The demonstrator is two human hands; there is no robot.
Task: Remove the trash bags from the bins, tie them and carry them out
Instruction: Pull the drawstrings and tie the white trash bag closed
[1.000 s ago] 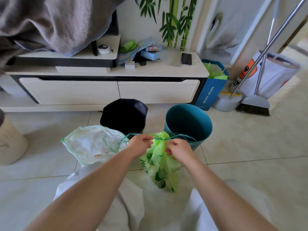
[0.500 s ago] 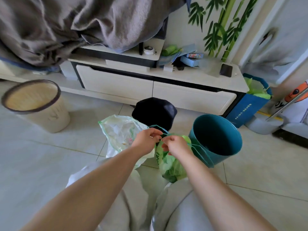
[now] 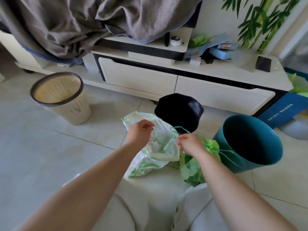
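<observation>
Tying step: green bag cinched, pale bag next.

I judge the green trash bag point(image 3: 195, 165), on the floor beside the empty teal bin point(image 3: 250, 144), is drawn shut; my right hand point(image 3: 190, 143) has its fingers pinched on the teal drawstring point(image 3: 179, 130). My left hand point(image 3: 140, 132) hovers half-curled over the pale trash bag point(image 3: 153, 150), grasping nothing I can see. Next I must gather its mouth. The knot is hidden behind my wrist.
</observation>
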